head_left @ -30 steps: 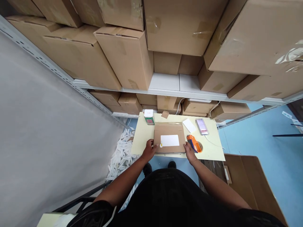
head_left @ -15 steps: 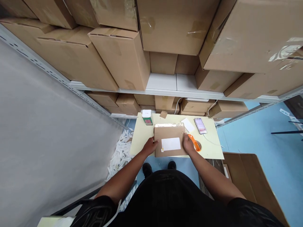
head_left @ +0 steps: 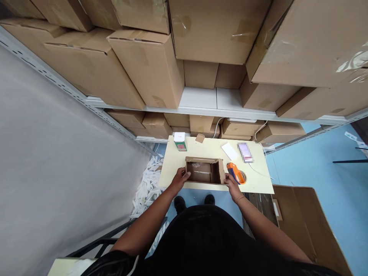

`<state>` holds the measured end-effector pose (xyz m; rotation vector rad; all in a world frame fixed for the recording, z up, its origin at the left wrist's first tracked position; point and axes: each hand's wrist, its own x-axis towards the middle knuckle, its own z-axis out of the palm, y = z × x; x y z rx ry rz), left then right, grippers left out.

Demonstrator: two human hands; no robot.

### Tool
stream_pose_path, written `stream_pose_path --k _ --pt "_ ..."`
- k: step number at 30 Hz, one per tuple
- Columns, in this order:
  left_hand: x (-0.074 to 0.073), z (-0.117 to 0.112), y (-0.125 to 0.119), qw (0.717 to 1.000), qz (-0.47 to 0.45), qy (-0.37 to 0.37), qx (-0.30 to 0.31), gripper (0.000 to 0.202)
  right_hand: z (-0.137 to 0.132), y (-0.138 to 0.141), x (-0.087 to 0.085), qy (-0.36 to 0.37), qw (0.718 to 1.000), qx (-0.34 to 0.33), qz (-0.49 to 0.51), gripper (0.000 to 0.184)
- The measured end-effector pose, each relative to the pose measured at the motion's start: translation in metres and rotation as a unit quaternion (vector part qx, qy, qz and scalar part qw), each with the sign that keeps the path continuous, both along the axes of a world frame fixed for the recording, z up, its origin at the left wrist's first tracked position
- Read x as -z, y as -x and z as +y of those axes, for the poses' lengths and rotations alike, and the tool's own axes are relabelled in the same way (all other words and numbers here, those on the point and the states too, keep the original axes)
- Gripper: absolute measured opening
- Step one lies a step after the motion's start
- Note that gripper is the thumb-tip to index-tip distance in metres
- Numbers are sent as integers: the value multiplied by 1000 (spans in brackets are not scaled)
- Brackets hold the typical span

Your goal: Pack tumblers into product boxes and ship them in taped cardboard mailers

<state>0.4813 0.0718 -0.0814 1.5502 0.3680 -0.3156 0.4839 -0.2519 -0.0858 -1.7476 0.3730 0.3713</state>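
Observation:
A small cardboard box [head_left: 201, 159] is held near the front edge of the pale yellow table [head_left: 172, 168], its open side facing me so that the brown inside shows. Gripping its left end is my left hand [head_left: 181, 177], thumb towards the opening. My right hand [head_left: 230, 181] has its fingers closed on the right end, by a raised flap. Just beyond that hand lies an orange tape dispenser [head_left: 235, 173] with a roll of tape [head_left: 243, 177]. Some clear plastic or tape shines inside the box; the underside is hidden.
On the table stand a white and green box [head_left: 180, 142], a cardboard scrap [head_left: 200, 138], a white card [head_left: 229, 151] and a blurred purple item [head_left: 245, 152]. Shelves of cartons [head_left: 149, 69] rise behind. Paper strips [head_left: 146, 184] litter the floor at left; a large carton [head_left: 307, 222] stands at right.
The cardboard box has been turned: its labelled face showed before, and now its open side shows. Both hands have shifted with it, and the right hand sits lower.

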Motion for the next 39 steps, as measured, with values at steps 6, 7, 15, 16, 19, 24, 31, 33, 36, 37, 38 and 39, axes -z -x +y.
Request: stream_pose_path --k 6,7,15,16,19,24,31,33,36,37,38,39 --pt "-1 2 1 996 -31 -23 78 98 -11 -13 -30 47 986 -162 8 94" --pt "-1 0 3 994 -41 -54 86 104 -8 -15 -35 82 979 -184 -1 99" --pt "-18 -4 7 938 -155 -270 152 102 25 -20 -35 261 962 -66 -43 63" --pt "-21 -2 4 938 -142 -273 161 104 23 -18 -32 252 965 -49 -48 63" --pt "-26 4 -6 940 -91 -273 180 114 16 -11 -23 217 973 -7 -71 63" --pt "-19 2 -13 947 -77 -266 163 115 12 -7 -8 153 984 91 -15 66" --pt "-15 -6 -19 926 -74 -327 176 114 8 -10 6 93 981 168 42 79" --pt "-16 -7 -24 922 -66 -336 182 114 9 -12 8 77 980 180 33 80" --pt "-14 -8 -30 921 -46 -337 189 113 11 -14 9 56 975 208 47 80" --pt "-13 -7 -31 924 -38 -331 190 112 12 -14 9 50 971 221 72 81" --pt "-13 -7 -32 927 -31 -324 188 112 13 -15 9 43 967 230 100 83" --pt "-12 -6 -33 930 -25 -317 185 111 14 -15 9 32 964 233 124 84"
